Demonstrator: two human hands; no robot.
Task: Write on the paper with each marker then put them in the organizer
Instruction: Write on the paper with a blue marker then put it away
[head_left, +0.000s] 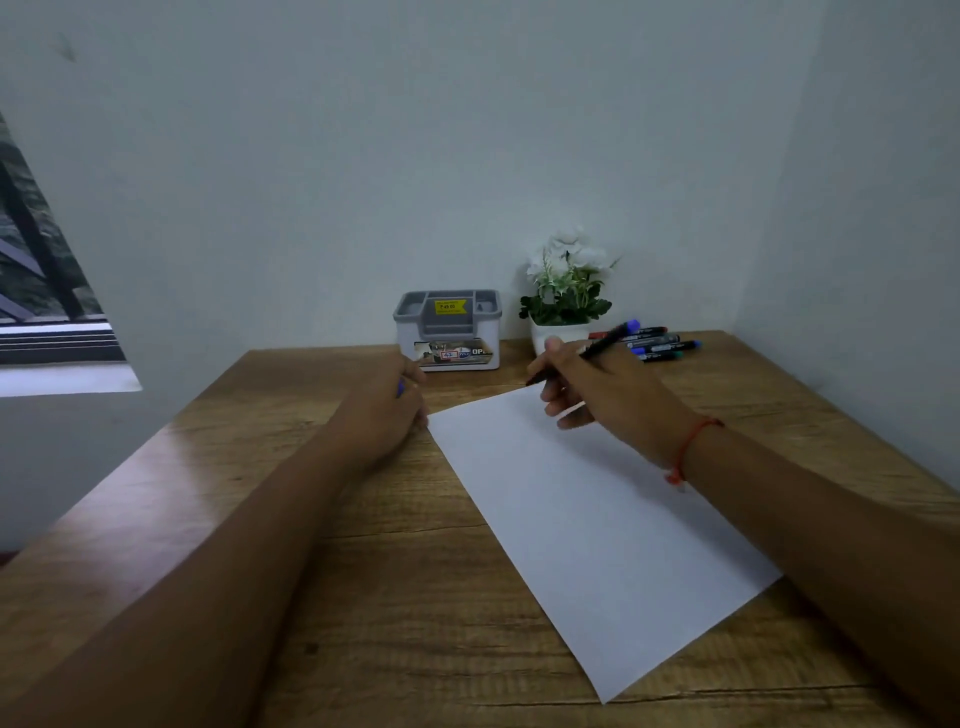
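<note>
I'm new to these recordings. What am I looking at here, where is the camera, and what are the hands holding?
There is no machine here. These are a person's two bare hands, filmed by one camera worn on the head and looking down. The right hand grips a black marker, with its tip near the far corner of the blank paper on the wooden table. The left hand curls round a small blue piece, probably the cap. At the back are a grey organizer, a potted plant and more markers.

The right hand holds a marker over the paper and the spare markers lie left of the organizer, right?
Not quite: the right hand holds a marker over the paper, but the spare markers lie right of the organizer, past the flower pot. The head view shows it.
</note>
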